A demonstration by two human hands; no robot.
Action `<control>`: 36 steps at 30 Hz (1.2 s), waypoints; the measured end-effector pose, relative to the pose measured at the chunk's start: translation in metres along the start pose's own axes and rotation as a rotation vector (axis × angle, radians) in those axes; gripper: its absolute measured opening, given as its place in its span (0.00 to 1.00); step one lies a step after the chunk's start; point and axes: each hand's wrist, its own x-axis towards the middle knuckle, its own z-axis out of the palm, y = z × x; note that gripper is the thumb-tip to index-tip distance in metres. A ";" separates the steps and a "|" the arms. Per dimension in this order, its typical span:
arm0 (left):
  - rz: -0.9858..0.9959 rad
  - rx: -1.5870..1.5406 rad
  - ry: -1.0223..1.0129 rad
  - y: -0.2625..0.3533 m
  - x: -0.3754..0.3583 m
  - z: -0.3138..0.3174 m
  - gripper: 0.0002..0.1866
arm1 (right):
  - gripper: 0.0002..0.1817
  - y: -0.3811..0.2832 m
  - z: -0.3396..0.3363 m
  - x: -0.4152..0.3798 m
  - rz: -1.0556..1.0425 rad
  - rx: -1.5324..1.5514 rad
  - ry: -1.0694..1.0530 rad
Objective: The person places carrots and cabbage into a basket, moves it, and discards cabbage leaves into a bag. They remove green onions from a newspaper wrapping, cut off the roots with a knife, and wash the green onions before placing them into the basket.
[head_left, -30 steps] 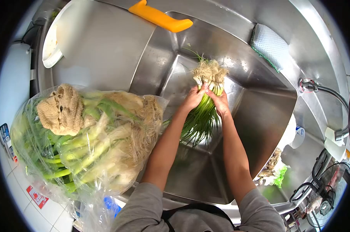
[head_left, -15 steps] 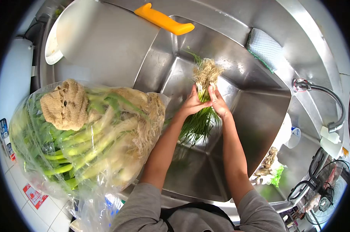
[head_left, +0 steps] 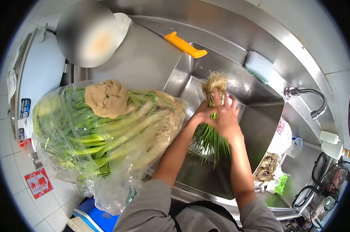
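A bunch of green onions (head_left: 210, 137) hangs over the steel sink (head_left: 256, 127), roots up and green leaves down. My left hand (head_left: 203, 113) is wrapped round the bunch on its left side, below the roots. My right hand (head_left: 226, 116) lies against the front and right of the bunch, its fingers spread upward near the pale stems. Part of the stems is hidden behind my hands. To the left, a large clear plastic bag (head_left: 117, 154) of leafy green vegetables lies with a brown cloth (head_left: 107, 98) on top.
An orange-handled knife (head_left: 184, 45) rests at the sink's back edge. A white sponge (head_left: 259, 66) and a curved faucet (head_left: 318, 92) are at the right rim. Vegetable scraps (head_left: 267, 167) and a white bag (head_left: 281, 137) lie at right. A fan (head_left: 329, 201) stands lower right.
My right hand has opened its fingers and shifted across the front of the bunch. The camera view has turned, so the bag, knife and sink appear moved in the frame.
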 end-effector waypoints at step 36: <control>-0.468 -0.470 -0.034 -0.010 -0.021 -0.039 0.27 | 0.25 0.030 0.090 0.002 0.298 0.755 0.754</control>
